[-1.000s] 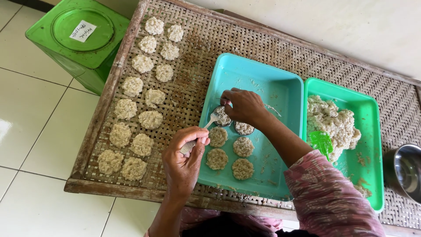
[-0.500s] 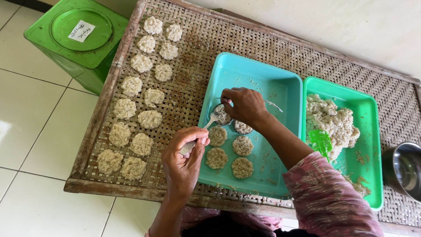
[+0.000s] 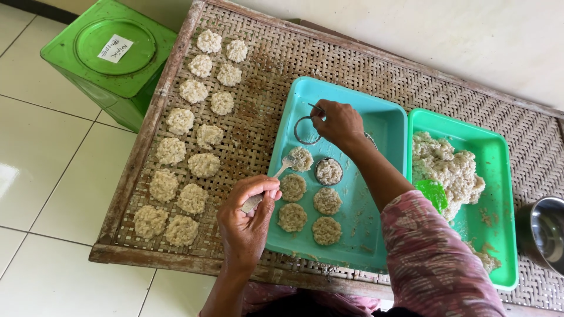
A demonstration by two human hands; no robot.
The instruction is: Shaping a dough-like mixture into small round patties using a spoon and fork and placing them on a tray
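The woven rack (image 3: pixel 264 76) already carries two rows of finished rice cakes (image 3: pixel 194 152) on its left, while a large heap of rice (image 3: pixel 446 170) still waits in the green tray (image 3: pixel 505 176) on the right. In the teal tray (image 3: pixel 376 235) between them lie about six pressed cakes (image 3: pixel 326 201), one in a ring. The right hand (image 3: pixel 338 123) pinches an empty ring mould (image 3: pixel 306 130) at the far end; the left hand (image 3: pixel 247 220) grips a spoon (image 3: pixel 276 176) touching a cake.

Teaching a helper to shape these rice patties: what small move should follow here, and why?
Probably set the ring mould down on bare teal tray floor. The right hand holds it empty by its wire handle, beyond the patty row, while the left hand keeps a spoon carrying a rice portion.
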